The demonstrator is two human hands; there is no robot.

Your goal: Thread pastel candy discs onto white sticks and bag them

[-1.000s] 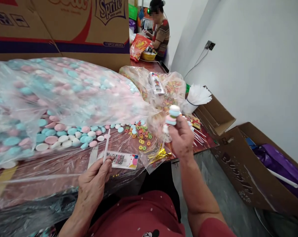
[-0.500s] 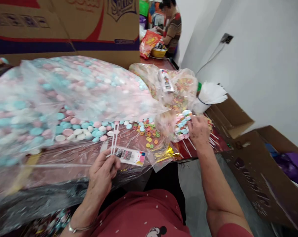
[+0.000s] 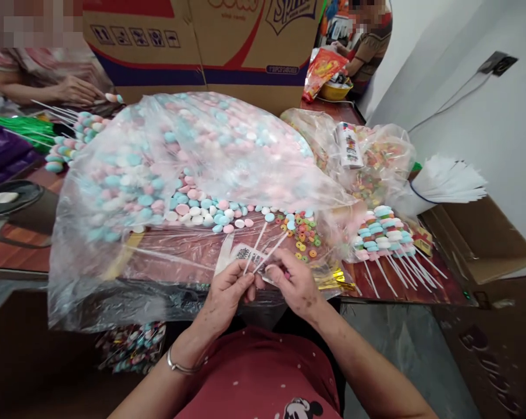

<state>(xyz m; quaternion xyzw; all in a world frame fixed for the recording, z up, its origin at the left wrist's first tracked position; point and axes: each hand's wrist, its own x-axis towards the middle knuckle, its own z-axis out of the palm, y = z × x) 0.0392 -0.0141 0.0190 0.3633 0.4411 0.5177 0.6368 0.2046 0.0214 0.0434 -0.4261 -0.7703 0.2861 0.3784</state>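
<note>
Head view, your left fingers [image 3: 230,287] pinching two white sticks [image 3: 261,254] at center, your right fingers [image 3: 292,280] bunched beside them, candy skewers [image 3: 383,233] on bench [image 3: 446,288] at right.

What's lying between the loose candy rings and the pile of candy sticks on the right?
In the head view, crumpled clear plastic lies between the loose candy rings and the candy sticks, with gold strips lower down.
</note>
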